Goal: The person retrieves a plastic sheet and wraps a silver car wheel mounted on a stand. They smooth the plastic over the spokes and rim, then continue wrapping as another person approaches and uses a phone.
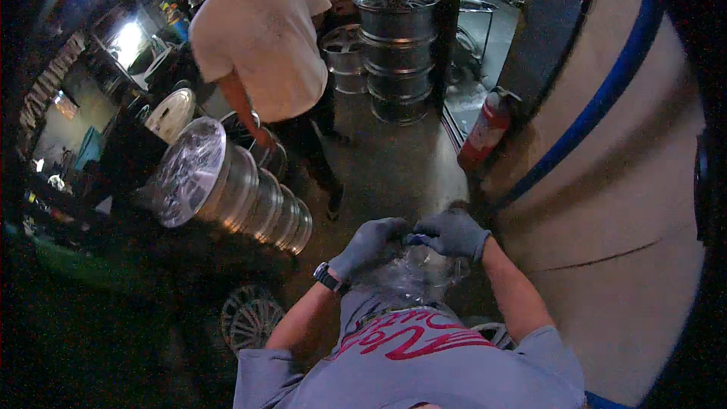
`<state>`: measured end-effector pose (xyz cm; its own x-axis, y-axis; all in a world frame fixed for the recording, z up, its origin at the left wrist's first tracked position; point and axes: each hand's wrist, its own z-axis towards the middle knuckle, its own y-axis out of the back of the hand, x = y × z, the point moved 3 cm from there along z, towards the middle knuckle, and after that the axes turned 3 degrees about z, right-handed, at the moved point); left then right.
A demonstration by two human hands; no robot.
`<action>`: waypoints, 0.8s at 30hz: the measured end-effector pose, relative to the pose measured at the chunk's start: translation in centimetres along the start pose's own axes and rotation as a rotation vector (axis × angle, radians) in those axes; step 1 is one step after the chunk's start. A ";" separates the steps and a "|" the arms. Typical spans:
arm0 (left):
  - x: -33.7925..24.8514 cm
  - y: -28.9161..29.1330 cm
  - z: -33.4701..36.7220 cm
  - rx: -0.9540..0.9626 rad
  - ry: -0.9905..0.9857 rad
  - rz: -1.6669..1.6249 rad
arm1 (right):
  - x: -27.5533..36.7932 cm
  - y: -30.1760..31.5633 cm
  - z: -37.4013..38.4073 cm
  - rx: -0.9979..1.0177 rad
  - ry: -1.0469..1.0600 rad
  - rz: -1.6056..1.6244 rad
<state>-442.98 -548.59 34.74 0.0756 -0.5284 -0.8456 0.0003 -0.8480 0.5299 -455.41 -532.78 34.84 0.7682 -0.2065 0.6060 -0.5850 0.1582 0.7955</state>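
Observation:
Both my hands wear grey gloves and meet in front of my waist. My left hand [375,245], with a dark watch on its wrist, is closed, its fingers pointing toward the right hand. My right hand [452,235] is closed too, and a small blue bit [416,239] shows by its fingertips. Crumpled clear plastic [413,274] hangs just below both hands, against my shirt. The gloves seem to pinch its upper edge, but the dim light hides exactly where the fingers grip.
A person in a white T-shirt [261,38] stands ahead on the left, one hand near a leaning stack of wheel rims [242,189]. Another rim stack [397,53] stands farther back. To the right are a red fire extinguisher [485,130] and a pale wall with a blue stripe [587,125].

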 end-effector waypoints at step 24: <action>0.1 5.3 39.1 0.209 0.250 -0.544 | -23.6 19.4 10.9 -0.507 -0.176 0.365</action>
<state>-481.95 -554.77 34.96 0.3498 -0.0153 -0.9367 -0.0886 -0.9959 -0.0168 -487.74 -535.32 35.99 0.4636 -0.2019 0.8628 -0.5722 0.6753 0.4654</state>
